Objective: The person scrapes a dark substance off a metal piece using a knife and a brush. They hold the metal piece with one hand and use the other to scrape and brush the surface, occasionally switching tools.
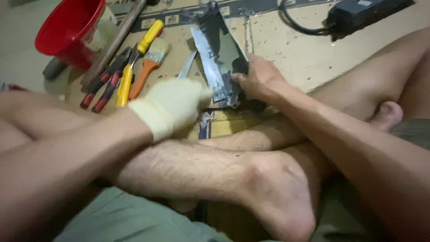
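I sit cross-legged on the floor. My right hand (260, 80), bare, grips the near end of a dark metal channel piece (219, 54) with scraped grey paint, which stands tilted on flattened cardboard (179, 40). My left hand (172, 105) wears a pale cloth glove and is closed in a loose fist just left of the piece's lower end, touching or nearly touching it. Blur hides whether the gloved hand holds anything. A thin metal blade (188, 65) lies just beyond the glove.
Left of the piece lie a paintbrush with an orange handle (150, 62), a yellow-handled tool (134, 62), red-and-black pliers (105, 85) and a wooden handle (114, 42). A red plastic bowl (69, 27) sits far left. A black box with a cable (358, 13) lies top right.
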